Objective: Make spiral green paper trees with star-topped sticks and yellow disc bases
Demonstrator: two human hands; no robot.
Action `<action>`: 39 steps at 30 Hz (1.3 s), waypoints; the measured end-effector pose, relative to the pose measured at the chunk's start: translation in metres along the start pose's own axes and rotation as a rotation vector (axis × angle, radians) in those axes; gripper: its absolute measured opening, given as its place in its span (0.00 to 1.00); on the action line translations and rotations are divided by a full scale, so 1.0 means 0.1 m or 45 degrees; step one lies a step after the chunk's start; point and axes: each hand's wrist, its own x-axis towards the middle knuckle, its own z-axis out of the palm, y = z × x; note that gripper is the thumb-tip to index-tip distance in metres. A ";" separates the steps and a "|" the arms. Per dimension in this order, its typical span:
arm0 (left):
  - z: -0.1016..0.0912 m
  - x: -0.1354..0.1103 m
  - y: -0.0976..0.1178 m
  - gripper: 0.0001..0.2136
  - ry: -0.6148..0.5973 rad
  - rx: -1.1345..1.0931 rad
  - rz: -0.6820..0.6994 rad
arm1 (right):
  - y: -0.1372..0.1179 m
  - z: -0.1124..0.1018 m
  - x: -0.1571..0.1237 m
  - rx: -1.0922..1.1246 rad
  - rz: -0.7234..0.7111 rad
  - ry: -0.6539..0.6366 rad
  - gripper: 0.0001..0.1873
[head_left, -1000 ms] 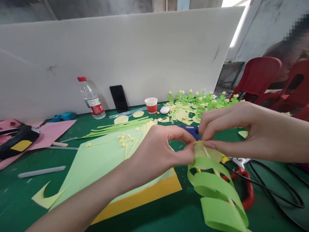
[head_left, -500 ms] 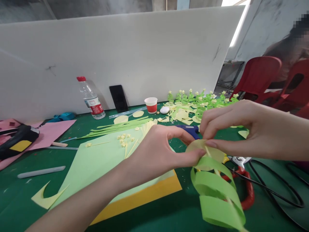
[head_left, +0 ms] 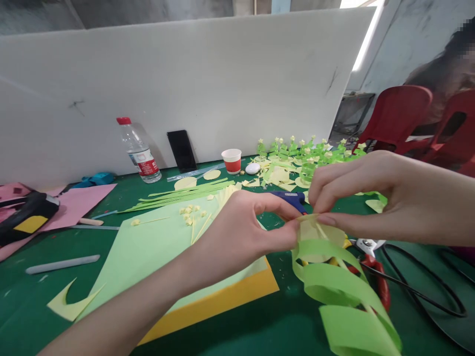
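Note:
Between my two hands is a paper plant with a pale yellow round base (head_left: 322, 237) and a light green paper spiral (head_left: 334, 282) winding around a thin pale stem. It lies tilted, base toward my fingers and spiral hanging toward the lower right. My left hand (head_left: 256, 222) pinches the left edge of the base between thumb and fingers. My right hand (head_left: 356, 198) pinches the top edge of the same base; its fingertips are partly hidden. Just beyond the hands lies a blue-handled tool (head_left: 291, 199). Pliers with red handles (head_left: 380, 287) sit behind the spiral.
Several small paper plants (head_left: 311, 151) stand at the back right by paper scraps. A paper cup (head_left: 232, 161), a phone (head_left: 181, 151) and a water bottle (head_left: 143, 155) line the white board. Light green sheets (head_left: 148, 257) lie left; a black cable (head_left: 426, 291) loops right. Someone sits beyond red chairs.
The green spiral has swung and stretched toward the lower right. My left thumb has drawn back left along the base's edge, while my right hand stays almost in place.

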 end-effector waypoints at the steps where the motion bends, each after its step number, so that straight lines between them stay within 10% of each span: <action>1: 0.00 0.00 0.00 0.06 -0.003 -0.006 0.002 | 0.00 0.00 0.00 -0.006 -0.002 0.003 0.13; 39: -0.13 0.08 -0.04 0.07 0.164 0.099 -0.092 | 0.08 -0.07 -0.02 0.035 0.099 0.023 0.10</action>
